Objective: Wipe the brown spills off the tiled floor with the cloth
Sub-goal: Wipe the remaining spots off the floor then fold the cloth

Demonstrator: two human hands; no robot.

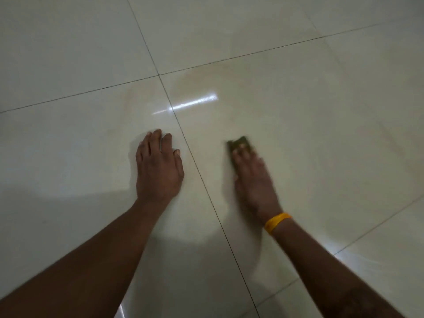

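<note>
**Down on the tiles, one hand wipes and one hand braces**

Here the right hand (253, 177) lies blurred over a small dark cloth (239, 144), its straight fingers pressing the cloth flat on the tiled floor (321, 99); only the cloth's far edge shows past the fingertips. A yellow band (276, 222) circles that wrist. The left hand (158, 166) rests palm-down on the neighbouring tile, fingers spread and holding nothing. Faint brownish smears (199, 76) show on the tile beyond the cloth, near the grout crossing.
</note>
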